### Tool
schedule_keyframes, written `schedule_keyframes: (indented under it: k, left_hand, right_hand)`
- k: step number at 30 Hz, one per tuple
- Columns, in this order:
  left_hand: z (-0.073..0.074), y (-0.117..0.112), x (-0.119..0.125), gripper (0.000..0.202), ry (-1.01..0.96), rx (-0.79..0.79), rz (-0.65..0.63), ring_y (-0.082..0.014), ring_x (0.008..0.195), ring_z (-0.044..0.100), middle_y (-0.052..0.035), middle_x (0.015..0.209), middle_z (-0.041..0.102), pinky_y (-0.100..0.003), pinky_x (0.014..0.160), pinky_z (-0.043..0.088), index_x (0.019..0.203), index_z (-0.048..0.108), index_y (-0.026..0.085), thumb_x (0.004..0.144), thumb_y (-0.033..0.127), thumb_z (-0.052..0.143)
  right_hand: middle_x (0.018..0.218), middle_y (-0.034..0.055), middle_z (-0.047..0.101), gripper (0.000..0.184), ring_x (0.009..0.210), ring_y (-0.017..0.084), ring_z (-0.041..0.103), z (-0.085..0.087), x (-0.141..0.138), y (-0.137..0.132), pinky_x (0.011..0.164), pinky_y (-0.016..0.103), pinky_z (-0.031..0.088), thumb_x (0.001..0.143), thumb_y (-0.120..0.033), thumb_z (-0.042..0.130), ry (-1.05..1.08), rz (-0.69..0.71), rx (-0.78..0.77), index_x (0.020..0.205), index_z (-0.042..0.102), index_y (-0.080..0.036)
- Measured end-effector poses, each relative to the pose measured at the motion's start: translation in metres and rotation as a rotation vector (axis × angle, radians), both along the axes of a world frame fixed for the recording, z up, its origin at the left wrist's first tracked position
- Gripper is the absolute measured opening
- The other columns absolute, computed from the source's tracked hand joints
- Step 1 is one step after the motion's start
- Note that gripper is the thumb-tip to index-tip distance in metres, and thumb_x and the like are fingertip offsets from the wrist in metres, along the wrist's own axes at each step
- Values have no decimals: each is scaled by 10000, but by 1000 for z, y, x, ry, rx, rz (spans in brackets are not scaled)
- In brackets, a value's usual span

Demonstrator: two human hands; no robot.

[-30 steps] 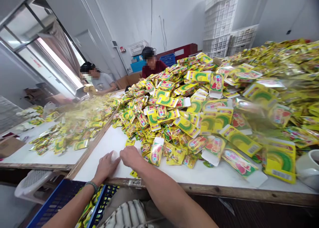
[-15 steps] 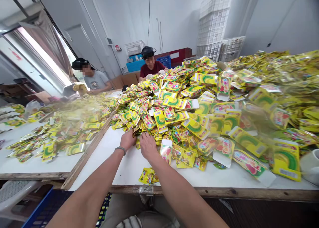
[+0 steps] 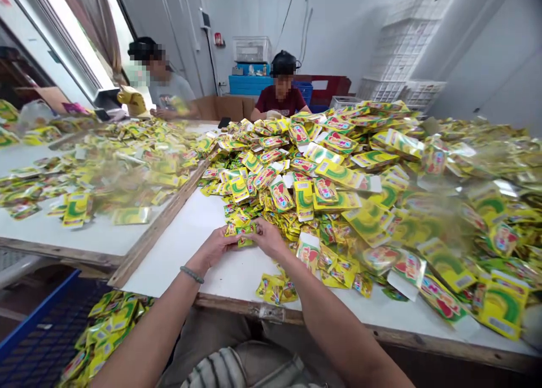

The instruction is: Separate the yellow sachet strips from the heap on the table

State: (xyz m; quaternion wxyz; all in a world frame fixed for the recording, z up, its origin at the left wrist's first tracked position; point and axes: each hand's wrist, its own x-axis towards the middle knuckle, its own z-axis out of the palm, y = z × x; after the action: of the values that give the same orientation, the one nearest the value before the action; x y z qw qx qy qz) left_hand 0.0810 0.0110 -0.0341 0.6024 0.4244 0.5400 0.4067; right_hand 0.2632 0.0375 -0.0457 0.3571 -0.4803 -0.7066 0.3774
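Observation:
Small yellow-green packets (image 3: pixel 243 231) are pinched between my two hands, just above the white tabletop (image 3: pixel 186 244). My left hand (image 3: pixel 217 245), below a beaded bracelet (image 3: pixel 192 274), grips them from the left with closed fingers. On the other side, my right hand (image 3: pixel 270 238) holds the right end between thumb and fingers. How many packets there are I cannot tell. Beyond my hands rises a big heap of yellow packets and small boxes (image 3: pixel 304 199) with white flaps. A few loose packets (image 3: pixel 271 288) lie near the table's front edge.
A wooden strip (image 3: pixel 165 221) divides the table; more packets (image 3: pixel 78 207) are spread left of it. Below left stands a blue crate (image 3: pixel 38 326) with packets. Two people (image 3: pixel 282 97) work across the table. White crates (image 3: pixel 393 55) are stacked by the wall.
Both hands have come up from the heap's lower edge with small packets between them. The view has shifted, bringing more of the blue crate into sight.

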Motion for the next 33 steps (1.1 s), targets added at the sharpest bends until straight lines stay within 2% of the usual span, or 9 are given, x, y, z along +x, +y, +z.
schedule_keyframes:
  k: [4, 9, 12, 14, 18, 21, 25, 29, 33]
  left_hand:
    - [-9, -1, 2, 515, -40, -38, 108, -177, 654, 692, -60, 788, 731, -288, 620, 571, 863, 564, 170, 547, 448, 861]
    - [-11, -4, -1, 472, -3, -12, 166, -114, 437, 563, 59, 535, 612, -212, 465, 458, 834, 563, 180, 552, 397, 873]
    - [-5, -6, 2, 429, -43, 64, 78, -94, 491, 536, 57, 596, 623, -189, 476, 420, 876, 628, 163, 574, 370, 852]
    - [0, -8, 5, 399, -87, 83, 29, -94, 543, 542, 46, 650, 640, -185, 497, 415, 893, 646, 158, 591, 337, 835]
    - [7, -9, 9, 419, -134, 28, 7, -111, 565, 588, 21, 706, 678, -214, 555, 460, 940, 638, 153, 603, 330, 811]
    - [9, -8, 12, 485, -179, -59, 19, -163, 626, 668, -11, 769, 722, -285, 656, 526, 994, 596, 164, 587, 319, 808]
    - [12, -7, 15, 459, -250, -43, 51, -190, 733, 699, -39, 864, 746, -310, 728, 541, 985, 587, 169, 592, 264, 803]
    - [11, -8, 13, 336, -371, -11, 60, -225, 863, 691, -76, 994, 737, -325, 742, 548, 942, 642, 157, 687, 351, 746]
    - [6, -5, 11, 322, -287, -29, 67, -219, 839, 684, -80, 950, 734, -296, 694, 523, 866, 678, 147, 739, 439, 720]
  right_hand:
    - [573, -66, 386, 278, 553, 108, 349, 2, 7, -1, 533, 231, 264, 776, -439, 626, 28, -139, -9, 687, 504, -205]
    - [599, -76, 358, 341, 563, 109, 337, 6, 12, 3, 553, 229, 293, 699, -489, 670, 202, -124, -144, 777, 479, -217]
    - [604, -88, 312, 368, 545, 107, 326, 7, 8, 0, 550, 228, 306, 702, -470, 677, 370, -19, -235, 921, 515, -221]
    - [595, -84, 314, 337, 542, 110, 328, 8, 5, -3, 544, 230, 300, 720, -438, 668, 361, 1, -227, 946, 546, -219]
    - [584, -69, 367, 267, 556, 118, 363, 9, 2, -8, 533, 233, 292, 733, -402, 663, 307, -67, -181, 899, 578, -211]
    - [564, -78, 385, 316, 529, 109, 360, 12, 0, -11, 504, 227, 282, 690, -426, 708, 361, -138, -248, 851, 541, -212]
    - [553, -95, 364, 366, 494, 84, 306, 11, -4, -14, 476, 215, 246, 685, -438, 731, 454, -219, -300, 809, 468, -215]
    - [570, -88, 378, 370, 498, 82, 324, 8, -6, -14, 482, 215, 272, 691, -440, 732, 503, -239, -312, 775, 449, -216]
    - [643, -39, 514, 339, 558, 118, 444, 9, 0, -9, 532, 240, 368, 687, -429, 724, 502, -178, -331, 863, 539, -206]
